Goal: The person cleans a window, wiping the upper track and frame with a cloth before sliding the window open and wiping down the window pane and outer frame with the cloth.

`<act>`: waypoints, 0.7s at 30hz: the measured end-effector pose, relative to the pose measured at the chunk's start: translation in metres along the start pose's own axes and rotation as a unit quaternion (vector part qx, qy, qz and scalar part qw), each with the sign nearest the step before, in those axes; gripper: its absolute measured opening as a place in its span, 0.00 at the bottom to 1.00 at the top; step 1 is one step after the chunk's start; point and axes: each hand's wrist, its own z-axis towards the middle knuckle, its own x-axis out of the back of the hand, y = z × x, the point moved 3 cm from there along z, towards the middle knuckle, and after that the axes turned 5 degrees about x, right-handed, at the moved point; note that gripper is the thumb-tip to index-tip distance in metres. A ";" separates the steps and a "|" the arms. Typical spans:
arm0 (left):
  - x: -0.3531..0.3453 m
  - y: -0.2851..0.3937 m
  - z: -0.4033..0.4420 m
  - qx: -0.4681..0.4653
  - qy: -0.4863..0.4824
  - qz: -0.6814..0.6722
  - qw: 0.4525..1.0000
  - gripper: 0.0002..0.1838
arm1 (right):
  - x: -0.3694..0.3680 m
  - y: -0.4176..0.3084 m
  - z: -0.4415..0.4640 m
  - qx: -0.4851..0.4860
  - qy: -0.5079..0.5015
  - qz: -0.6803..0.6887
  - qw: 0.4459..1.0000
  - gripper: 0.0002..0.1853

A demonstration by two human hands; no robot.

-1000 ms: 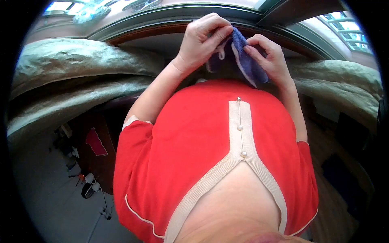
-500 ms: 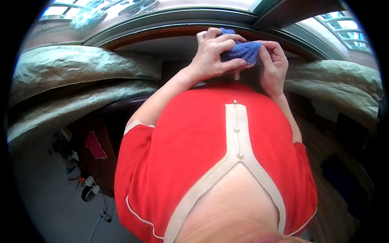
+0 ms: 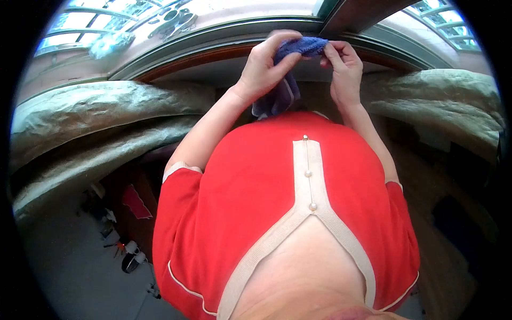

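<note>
A blue-purple terry cloth stretches between my two hands, above my red top and close to the window sill. My left hand is closed round one end, its thumb laid along the near side. At the other end, my right hand pinches the cloth's edge between thumb and fingertips. Below my left hand a loose part of the cloth hangs down in front of my top. Anything inside the folds is hidden.
A window frame runs across the far side, with a clear plastic bag and scissors-like items beyond it. Pale curtains bunch at both sides. Lower left, a pink piece lies near small items and cords on the floor.
Both hands have shifted left and slightly away from me. The cloth is now drawn out longer between them, and its hanging part has come into sight under my left hand.
</note>
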 end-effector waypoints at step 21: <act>-0.029 -0.022 0.033 -0.136 0.002 0.498 0.857 0.11 | 0.003 -0.002 -0.005 0.266 -0.116 -0.478 0.829 0.18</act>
